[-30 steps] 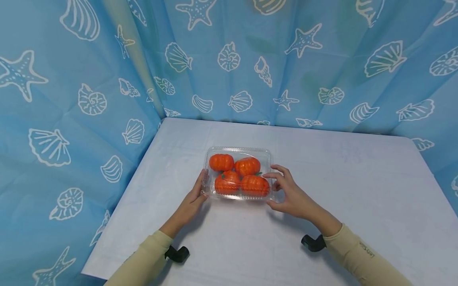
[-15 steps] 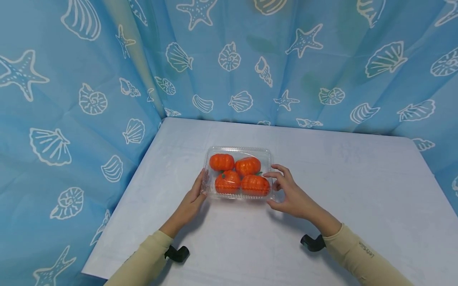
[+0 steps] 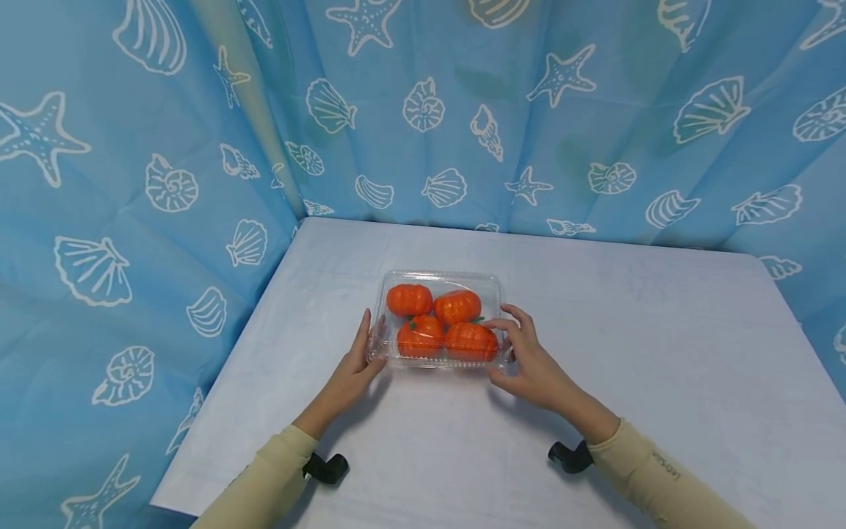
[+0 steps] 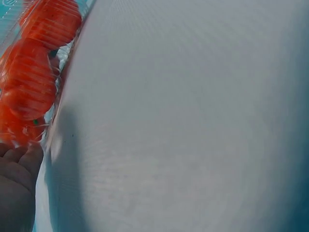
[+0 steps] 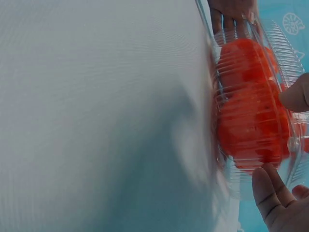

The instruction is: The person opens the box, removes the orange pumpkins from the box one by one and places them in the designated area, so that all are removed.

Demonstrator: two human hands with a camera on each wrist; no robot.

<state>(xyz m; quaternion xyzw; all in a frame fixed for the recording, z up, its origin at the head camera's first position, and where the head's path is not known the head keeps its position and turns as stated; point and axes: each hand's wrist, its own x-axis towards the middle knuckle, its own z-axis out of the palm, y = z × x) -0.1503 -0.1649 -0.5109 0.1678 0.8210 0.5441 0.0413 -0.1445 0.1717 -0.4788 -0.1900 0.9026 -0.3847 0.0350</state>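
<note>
Here my left hand lies straight-fingered along the left side of the clear container, my right hand curls round its front right corner, orange pumpkins sit inside, mid-table, and light, even pressure should spare the thin plastic.

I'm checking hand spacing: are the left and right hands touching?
Apart. The head view shows the left hand at the left end of the box, the right hand at the other, pumpkins between.
</note>
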